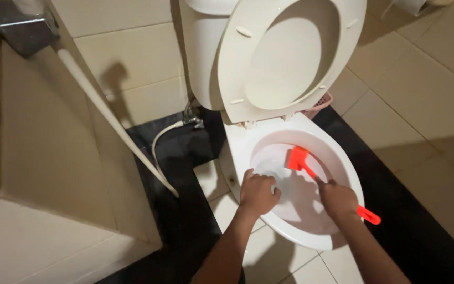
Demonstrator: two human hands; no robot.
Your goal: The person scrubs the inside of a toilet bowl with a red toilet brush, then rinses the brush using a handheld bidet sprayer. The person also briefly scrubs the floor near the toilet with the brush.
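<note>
A white toilet (342,152) stands with its seat and lid (290,52) raised against the cistern. My right hand (338,200) is closed on the handle of a red toilet brush (299,159); the brush head sits inside the bowl against its far wall, and the handle's end sticks out past my wrist (369,215). My left hand (257,192) rests fisted on the bowl's left rim, fingers curled over the edge; whether it grips anything is hidden.
A white spray hose (106,110) hangs from a wall holder (22,26) at left, and a second hose (161,139) runs to a valve (193,120). A pink basket (319,105) sits behind the toilet. Dark floor tiles surround the base.
</note>
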